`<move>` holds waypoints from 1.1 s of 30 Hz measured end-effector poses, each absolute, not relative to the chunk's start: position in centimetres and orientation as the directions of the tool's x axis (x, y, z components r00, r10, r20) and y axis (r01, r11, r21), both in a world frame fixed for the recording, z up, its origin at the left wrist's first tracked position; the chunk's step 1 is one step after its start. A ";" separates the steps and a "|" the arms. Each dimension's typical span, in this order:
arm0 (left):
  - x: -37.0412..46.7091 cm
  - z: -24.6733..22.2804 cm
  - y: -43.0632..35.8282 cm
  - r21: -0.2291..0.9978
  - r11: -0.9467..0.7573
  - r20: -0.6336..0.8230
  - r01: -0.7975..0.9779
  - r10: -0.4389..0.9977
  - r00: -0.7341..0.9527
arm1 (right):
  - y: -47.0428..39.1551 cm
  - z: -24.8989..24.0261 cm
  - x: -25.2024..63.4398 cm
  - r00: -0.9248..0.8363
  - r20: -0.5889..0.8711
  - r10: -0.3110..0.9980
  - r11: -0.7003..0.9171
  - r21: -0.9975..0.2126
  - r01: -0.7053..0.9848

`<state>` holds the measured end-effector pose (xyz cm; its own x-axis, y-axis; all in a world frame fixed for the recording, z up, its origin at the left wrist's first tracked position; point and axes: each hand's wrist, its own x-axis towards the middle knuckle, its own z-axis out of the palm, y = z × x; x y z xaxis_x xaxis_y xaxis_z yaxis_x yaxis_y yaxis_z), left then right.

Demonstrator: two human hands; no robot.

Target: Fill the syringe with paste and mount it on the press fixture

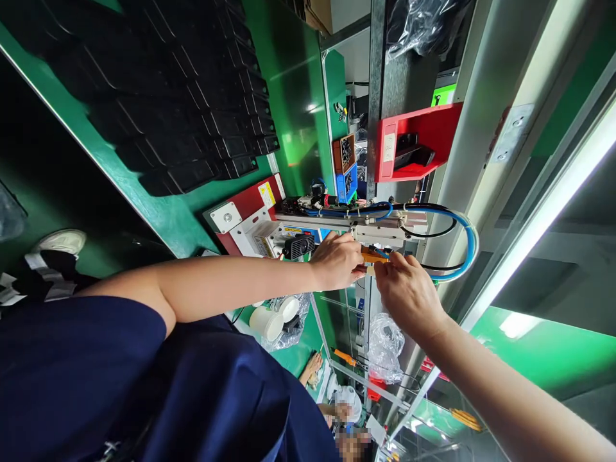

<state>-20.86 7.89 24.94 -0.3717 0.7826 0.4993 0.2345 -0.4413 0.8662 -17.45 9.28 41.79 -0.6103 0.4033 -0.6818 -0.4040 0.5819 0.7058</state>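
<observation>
My left hand reaches up along the front of a bench machine and is closed, its fingertips at an orange piece. My right hand comes in from the other side, its fingers pinched on the opposite end of that piece. Its exact kind is partly hidden by my fingers. Right beside it run the machine's pale metal column and a loop of blue and black tubes. A small black finned block sits under my left wrist, near the red machine base.
Stacked black trays cover much of the green bench. A red bin with dark parts hangs on the rack. White cups stand on the other side, and an orange-handled tool hangs beyond. Another person's hand is farther along.
</observation>
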 end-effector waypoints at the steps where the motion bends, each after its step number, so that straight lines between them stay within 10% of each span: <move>1: -20.9 24.9 7.9 0.865 -0.442 0.501 0.237 0.782 -0.370 | 9.4 41.7 -18.0 -0.570 -0.687 0.451 0.606 0.705 -0.370; 9: -21.0 25.1 7.7 0.858 -0.434 0.511 0.276 0.774 -0.374 | 9.4 41.3 -21.0 -0.375 -0.704 0.603 0.632 0.708 -0.314; 18: -21.1 25.1 7.7 0.859 -0.437 0.510 0.268 0.779 -0.365 | 7.7 42.3 -18.8 -0.604 -0.699 0.383 0.563 0.695 -0.448; 28: -20.4 24.7 7.7 0.855 -0.431 0.518 0.291 0.751 -0.410 | 9.4 40.7 -20.4 -0.426 -0.711 0.560 0.664 0.692 -0.283; 33: -20.3 25.6 7.1 0.857 -0.438 0.515 0.271 0.700 -0.494 | 6.9 42.3 -19.6 -0.657 -0.605 0.451 0.671 0.715 -0.199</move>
